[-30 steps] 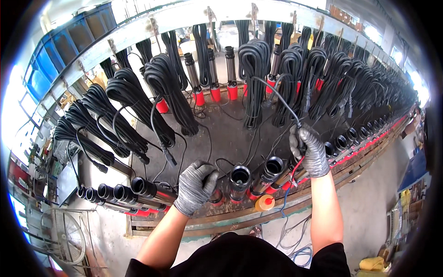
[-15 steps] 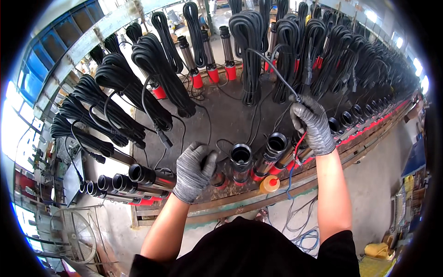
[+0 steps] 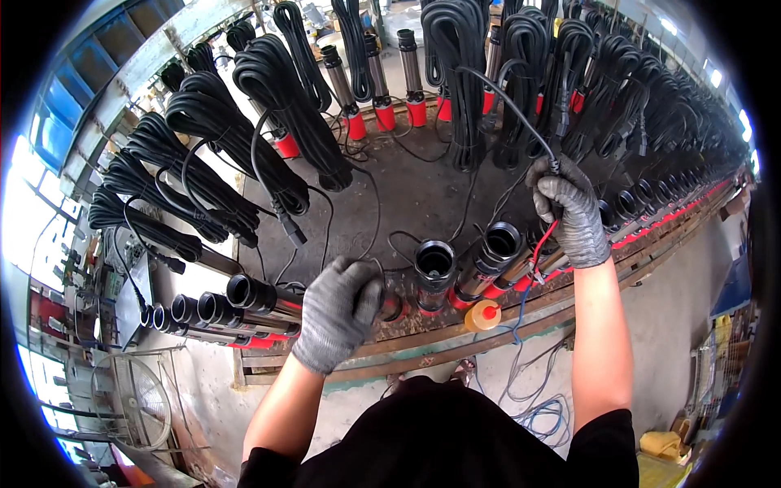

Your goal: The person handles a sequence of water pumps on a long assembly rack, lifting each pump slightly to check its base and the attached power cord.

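My right hand (image 3: pixel 567 210), in a grey knit glove, is closed round the end of a black cable (image 3: pixel 511 104). That cable arcs down from a tall coil (image 3: pixel 455 49) of black cable. A thin red wire (image 3: pixel 543 241) emerges below the same hand; its upper end is hidden in the glove. My left hand (image 3: pixel 340 315), gloved alike, has curled fingers beside a red-based metal cylinder (image 3: pixel 394 307). Whatever lies inside that grip is hidden from view. Between my hands stand an open-topped cylinder (image 3: pixel 435 262) and another (image 3: pixel 501 242) leaning beside it.
Bundled black cables (image 3: pixel 268 89) crowd the dark bench (image 3: pixel 358 224). Red-based cylinders (image 3: pixel 411 73) line its far side, with more lying at front left (image 3: pixel 215 309). A yellowish bottle (image 3: pixel 482 316) with a red cap sits at the front edge. Blue wires (image 3: pixel 541 419) trail on the floor.
My right hand has shifted slightly right in the picture with the cable end still held. My left hand has turned a little and sits slightly lower. The whole view has shifted somewhat.
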`<action>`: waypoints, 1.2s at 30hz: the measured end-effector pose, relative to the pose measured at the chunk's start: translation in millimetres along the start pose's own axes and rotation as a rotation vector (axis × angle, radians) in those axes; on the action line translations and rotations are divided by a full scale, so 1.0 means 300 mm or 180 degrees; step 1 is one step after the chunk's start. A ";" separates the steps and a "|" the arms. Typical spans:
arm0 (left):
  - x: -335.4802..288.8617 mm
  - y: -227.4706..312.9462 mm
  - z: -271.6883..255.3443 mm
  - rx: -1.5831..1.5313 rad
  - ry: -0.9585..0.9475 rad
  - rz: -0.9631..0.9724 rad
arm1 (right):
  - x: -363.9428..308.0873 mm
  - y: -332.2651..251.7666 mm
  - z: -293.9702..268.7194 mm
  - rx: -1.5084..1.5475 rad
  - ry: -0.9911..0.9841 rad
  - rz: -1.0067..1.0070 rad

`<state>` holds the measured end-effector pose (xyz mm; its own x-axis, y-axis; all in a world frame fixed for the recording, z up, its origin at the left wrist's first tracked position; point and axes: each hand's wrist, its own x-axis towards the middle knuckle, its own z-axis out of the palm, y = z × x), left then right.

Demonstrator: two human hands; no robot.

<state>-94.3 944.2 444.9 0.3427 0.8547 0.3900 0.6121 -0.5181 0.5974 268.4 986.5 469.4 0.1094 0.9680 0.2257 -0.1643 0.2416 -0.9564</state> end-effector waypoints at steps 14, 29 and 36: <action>-0.334 0.028 0.018 -0.0249 0.0300 0.0474 | 0.025 0.025 -0.037 0.0413 -0.0224 0.0030; -0.299 -0.013 -0.016 -0.0263 0.0221 0.0569 | 0.010 0.042 -0.065 0.0453 -0.0034 -0.0069; -0.306 -0.036 -0.031 -0.0344 0.0216 0.0545 | 0.017 0.045 -0.074 0.0479 -0.0134 0.0033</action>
<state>-139.0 871.1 409.1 0.3842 0.7516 0.5362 0.4678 -0.6592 0.5888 288.6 993.1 453.5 0.0662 0.9717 0.2266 -0.3107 0.2359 -0.9208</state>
